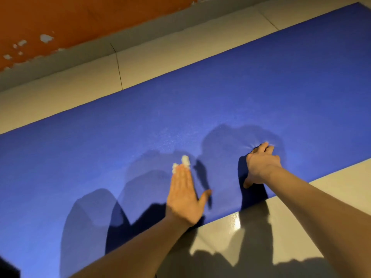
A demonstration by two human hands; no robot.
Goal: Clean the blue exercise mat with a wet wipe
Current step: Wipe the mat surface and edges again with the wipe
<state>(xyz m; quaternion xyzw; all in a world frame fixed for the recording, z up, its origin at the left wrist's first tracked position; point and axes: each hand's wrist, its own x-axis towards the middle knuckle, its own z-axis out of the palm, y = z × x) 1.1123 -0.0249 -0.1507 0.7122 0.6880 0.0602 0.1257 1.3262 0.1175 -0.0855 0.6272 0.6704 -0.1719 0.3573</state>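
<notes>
The blue exercise mat [220,101] lies flat on the tiled floor and runs diagonally from lower left to upper right. My left hand [183,197] lies flat on the mat with straight fingers, pressing a crumpled white wet wipe [181,163] under its fingertips. The wipe sticks out beyond the fingers. My right hand [261,167] rests on the mat near its near edge. Its fingers are bent and the fingertips dig into the mat, which shows small creases there. The thumb is spread out to the left.
Pale glossy floor tiles [291,227] lie on both sides of the mat. An orange wall [70,21] with chipped paint and a grey skirting strip runs behind the far edge. Shadows of my arms fall across the mat.
</notes>
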